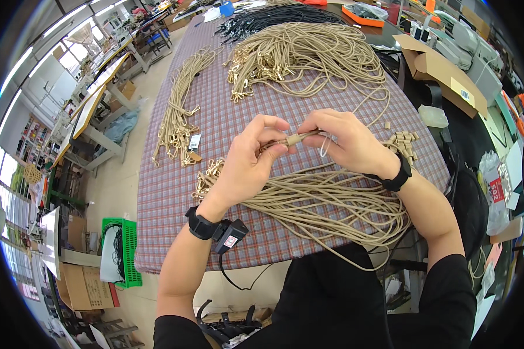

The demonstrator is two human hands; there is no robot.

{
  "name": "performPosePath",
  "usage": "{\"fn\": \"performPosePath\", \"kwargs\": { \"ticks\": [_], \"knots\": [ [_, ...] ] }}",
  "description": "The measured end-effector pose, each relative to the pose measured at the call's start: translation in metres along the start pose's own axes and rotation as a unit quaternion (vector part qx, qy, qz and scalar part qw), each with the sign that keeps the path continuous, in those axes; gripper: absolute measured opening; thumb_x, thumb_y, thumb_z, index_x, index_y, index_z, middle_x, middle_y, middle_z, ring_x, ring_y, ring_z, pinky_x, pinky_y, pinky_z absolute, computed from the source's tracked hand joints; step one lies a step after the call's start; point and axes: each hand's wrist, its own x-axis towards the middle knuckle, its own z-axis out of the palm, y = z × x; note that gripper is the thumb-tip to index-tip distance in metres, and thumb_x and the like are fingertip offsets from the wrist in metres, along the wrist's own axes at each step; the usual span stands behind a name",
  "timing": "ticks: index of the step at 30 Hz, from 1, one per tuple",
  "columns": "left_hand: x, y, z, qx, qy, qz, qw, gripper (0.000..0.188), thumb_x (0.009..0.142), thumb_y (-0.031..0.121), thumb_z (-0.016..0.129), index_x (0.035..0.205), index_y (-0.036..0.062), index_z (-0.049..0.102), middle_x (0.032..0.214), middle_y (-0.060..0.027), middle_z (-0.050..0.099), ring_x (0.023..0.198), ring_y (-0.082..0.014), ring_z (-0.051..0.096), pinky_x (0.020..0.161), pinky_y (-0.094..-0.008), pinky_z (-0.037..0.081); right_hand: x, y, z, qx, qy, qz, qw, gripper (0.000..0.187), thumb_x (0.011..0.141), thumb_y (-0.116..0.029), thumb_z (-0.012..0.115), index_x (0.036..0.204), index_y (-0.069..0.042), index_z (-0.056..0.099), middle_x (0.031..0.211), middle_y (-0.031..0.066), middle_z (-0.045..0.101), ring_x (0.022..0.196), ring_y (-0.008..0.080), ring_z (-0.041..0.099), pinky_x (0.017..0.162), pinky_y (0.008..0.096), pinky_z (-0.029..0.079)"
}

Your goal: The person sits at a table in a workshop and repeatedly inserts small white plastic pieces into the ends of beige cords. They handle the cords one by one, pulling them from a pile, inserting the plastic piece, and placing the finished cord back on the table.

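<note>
My left hand [251,150] pinches a tan cord close to a small beige sleeve [294,139] that sits around it. On the other side of the sleeve, the fingers of my right hand [344,139] are closed on the cord too. A thin white loop [324,149] hangs at my right fingers; what it belongs to is hidden. Beneath my hands spreads a bundle of tan cords [326,200] with gold metal clips [206,177] at its left end. Several loose beige sleeves [403,144] lie in a pile beside my right wrist.
A large heap of tan cords [314,49] with gold clips covers the far middle of the checked tablecloth [169,232], with black cords [279,20] behind it. A narrower bundle [183,99] lies at left. At right is an open cardboard box [442,72]; a green crate [131,253] stands on the floor.
</note>
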Motion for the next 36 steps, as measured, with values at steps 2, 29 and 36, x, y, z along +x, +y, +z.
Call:
{"fn": "performPosePath", "kwargs": {
  "ticks": [2,29,36],
  "knots": [
    [0.0,-0.001,0.003,-0.011,0.011,0.009,1.0,0.029,0.103,-0.006,0.061,0.131,-0.0003,0.057,0.102,-0.0117,0.077,0.1,-0.0174,0.076,0.086,-0.0303,0.059,-0.001,0.001,0.0,0.0,0.004,-0.002,1.0,0.021,0.092,0.001,0.077,0.112,0.0,0.071,0.1,0.0132,0.074,0.088,0.031,0.072,0.079,0.0395,0.058],
    [-0.001,0.0,0.011,0.16,0.085,0.118,0.976,0.02,0.087,-0.006,0.081,0.105,0.0014,0.074,0.092,-0.0046,0.076,0.077,-0.0079,0.067,0.066,-0.0234,0.05,0.0,-0.004,0.003,-0.086,0.056,-0.086,0.991,0.019,0.084,-0.008,0.083,0.096,-0.006,0.069,0.089,0.0073,0.07,0.087,0.0317,0.068,0.078,0.0429,0.051],
    [-0.001,0.004,0.012,0.163,0.084,0.094,0.979,0.021,0.088,-0.005,0.081,0.106,0.0015,0.075,0.092,-0.0038,0.075,0.076,-0.0077,0.067,0.066,-0.0237,0.05,-0.001,-0.003,0.003,-0.085,0.048,-0.086,0.991,0.024,0.082,-0.006,0.085,0.1,-0.006,0.069,0.094,0.0074,0.072,0.088,0.031,0.068,0.077,0.0415,0.048]
  ]
}}
